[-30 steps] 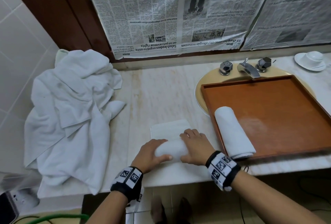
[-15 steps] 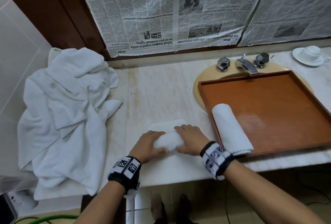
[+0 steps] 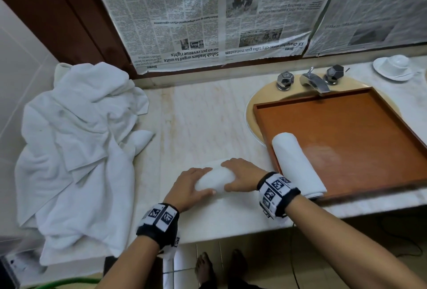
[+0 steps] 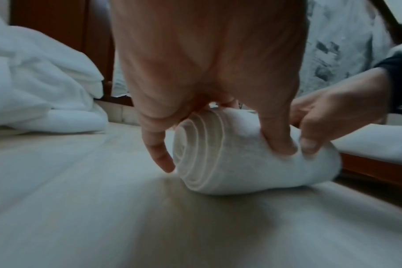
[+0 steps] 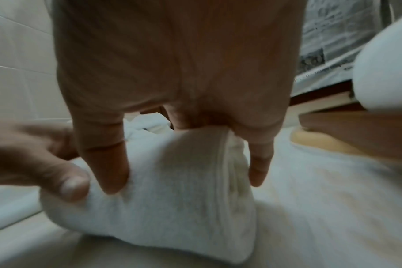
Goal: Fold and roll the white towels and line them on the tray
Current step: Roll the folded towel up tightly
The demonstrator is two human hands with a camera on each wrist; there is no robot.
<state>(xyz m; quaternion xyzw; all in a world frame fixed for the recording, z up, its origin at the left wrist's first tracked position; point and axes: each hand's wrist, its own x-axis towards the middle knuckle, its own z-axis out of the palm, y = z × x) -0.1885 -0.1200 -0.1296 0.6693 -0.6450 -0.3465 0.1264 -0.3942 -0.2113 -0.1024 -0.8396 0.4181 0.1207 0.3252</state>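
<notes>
A white towel roll (image 3: 215, 179) lies on the marble counter near the front edge. My left hand (image 3: 188, 183) grips its left end, fingers curled over the top and thumb on the near side. My right hand (image 3: 242, 176) grips the right end the same way. The left wrist view shows the spiral end of the roll (image 4: 195, 154); the right wrist view shows its other end (image 5: 184, 208) under my fingers. Only a thin strip of flat towel (image 3: 213, 161) shows beyond the roll. A finished rolled towel (image 3: 298, 164) lies along the left side of the brown wooden tray (image 3: 369, 131).
A heap of unfolded white towels (image 3: 78, 154) covers the counter's left end against the tiled wall. The tray sits over the sink, below the tap (image 3: 314, 80). A white upturned cup on a saucer (image 3: 396, 66) stands at the far right. Newspaper covers the mirror.
Both hands have rolled the towel away from me; the flat part beyond the roll has shrunk from a broad patch to a thin strip and the roll is thicker.
</notes>
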